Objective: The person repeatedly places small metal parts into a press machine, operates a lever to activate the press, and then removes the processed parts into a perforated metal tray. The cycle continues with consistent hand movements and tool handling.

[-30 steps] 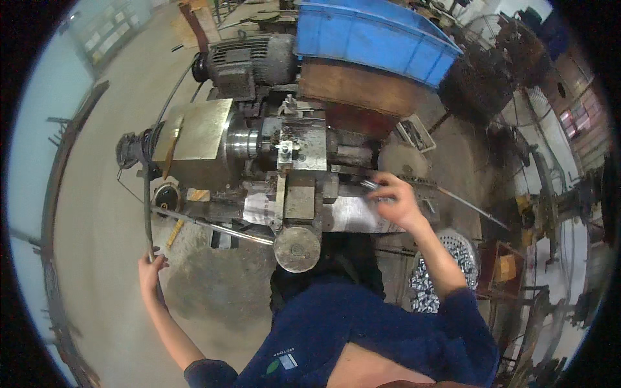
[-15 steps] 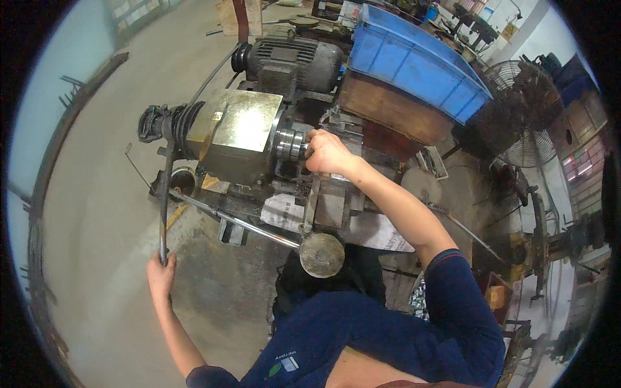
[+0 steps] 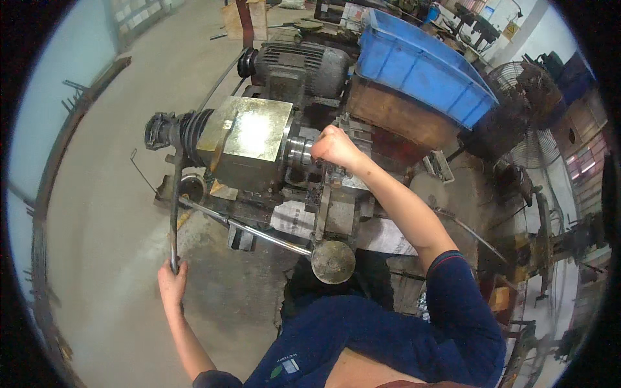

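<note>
Since a half second ago the right hand (image 3: 333, 145) has settled at the chuck (image 3: 299, 150) of the small lathe (image 3: 252, 145), fingers closed around something at the spindle nose; what it holds I cannot tell. Left hand (image 3: 172, 279) is clenched on the lower end of the long lever bar (image 3: 174, 213), which rises to the machine's left end. Judging by this, the work seems at the loading or clamping stage, with cutting not yet begun

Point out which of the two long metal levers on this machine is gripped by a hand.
The upright lever at the machine's left end: the left hand grips its lower end. The diagonal lever, ending near the round knob, is untouched.
</note>
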Tool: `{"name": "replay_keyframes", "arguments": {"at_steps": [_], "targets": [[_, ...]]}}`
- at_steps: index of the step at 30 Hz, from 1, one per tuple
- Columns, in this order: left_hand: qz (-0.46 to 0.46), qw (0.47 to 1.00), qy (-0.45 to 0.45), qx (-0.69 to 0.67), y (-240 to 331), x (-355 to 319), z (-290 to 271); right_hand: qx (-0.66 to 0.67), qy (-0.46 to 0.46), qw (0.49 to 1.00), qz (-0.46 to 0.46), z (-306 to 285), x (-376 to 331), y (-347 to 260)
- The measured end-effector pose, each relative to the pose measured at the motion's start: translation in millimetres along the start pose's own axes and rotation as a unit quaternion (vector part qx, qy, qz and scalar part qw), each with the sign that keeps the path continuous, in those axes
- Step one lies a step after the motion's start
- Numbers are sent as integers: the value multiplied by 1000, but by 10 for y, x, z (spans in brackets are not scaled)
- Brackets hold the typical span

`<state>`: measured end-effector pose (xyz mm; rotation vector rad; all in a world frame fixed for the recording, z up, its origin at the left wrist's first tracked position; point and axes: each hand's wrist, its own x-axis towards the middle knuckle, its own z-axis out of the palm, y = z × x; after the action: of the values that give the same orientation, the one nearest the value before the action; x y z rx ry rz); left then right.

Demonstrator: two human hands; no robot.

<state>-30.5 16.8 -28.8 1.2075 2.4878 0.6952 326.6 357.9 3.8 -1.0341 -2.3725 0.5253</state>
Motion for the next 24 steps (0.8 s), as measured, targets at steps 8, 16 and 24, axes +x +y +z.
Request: {"name": "replay_keyframes", "arguments": {"at_steps": [8, 16, 24], "targets": [[-60, 997, -31, -36, -177, 35, 47, 26, -27, 986, 162, -229, 62, -472], [-82, 987, 20, 139, 33, -557, -178, 21, 18, 985, 170, -215, -51, -603], [-62, 958, 79, 268, -495, -272, -170, 20, 68, 988, 138, -91, -154, -545]]}}
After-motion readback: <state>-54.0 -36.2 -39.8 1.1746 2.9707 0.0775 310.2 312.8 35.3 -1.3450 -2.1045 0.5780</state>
